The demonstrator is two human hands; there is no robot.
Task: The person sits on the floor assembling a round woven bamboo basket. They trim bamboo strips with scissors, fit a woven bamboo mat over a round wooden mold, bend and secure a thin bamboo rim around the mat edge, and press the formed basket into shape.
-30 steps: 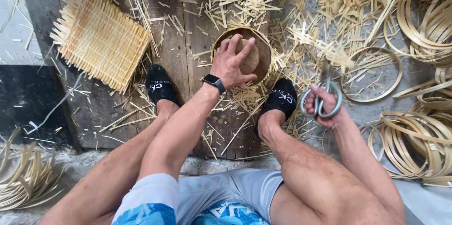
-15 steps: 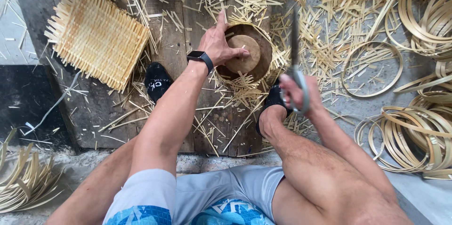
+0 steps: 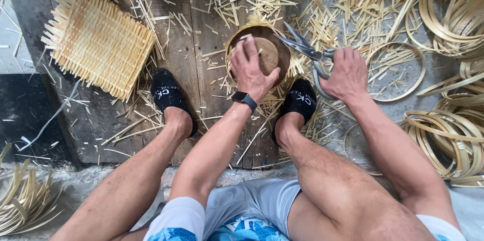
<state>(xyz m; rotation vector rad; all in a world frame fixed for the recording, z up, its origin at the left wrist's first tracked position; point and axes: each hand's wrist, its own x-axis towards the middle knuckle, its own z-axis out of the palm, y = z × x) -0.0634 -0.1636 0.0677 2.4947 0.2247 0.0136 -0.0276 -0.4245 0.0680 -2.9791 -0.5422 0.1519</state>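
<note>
Scissors [image 3: 305, 49]: grey metal, dull sheen. Mat [image 3: 96, 39]: woven pale bamboo strips, matt. Planks [image 3: 126, 120]: rough, weathered grey wood.
</note>
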